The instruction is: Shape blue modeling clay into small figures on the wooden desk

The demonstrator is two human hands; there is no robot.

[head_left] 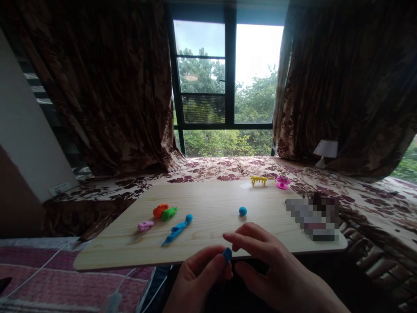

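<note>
Between the thumb and fingers of my left hand (205,270) is a small piece of blue modelling clay (227,254), held just off the table's front edge. My right hand (265,256) hovers close beside it, thumb and index finger apart, with nothing visible between them. Beyond my hands a round blue clay ball (243,211) rests on the wooden table (208,200). To the left lies a long blue clay shape (177,230) with a rounded end. Further left are lumps of orange clay (160,211), green clay (169,213) and pink clay (145,225).
At the table's far edge stand a yellow animal figure (259,181) and a bright pink stand-like piece (282,182). A blurred-out object (314,219) covers the right end. Behind are a floral-covered sill, a small white lamp (325,150), curtains and a window. Cables hang at lower left.
</note>
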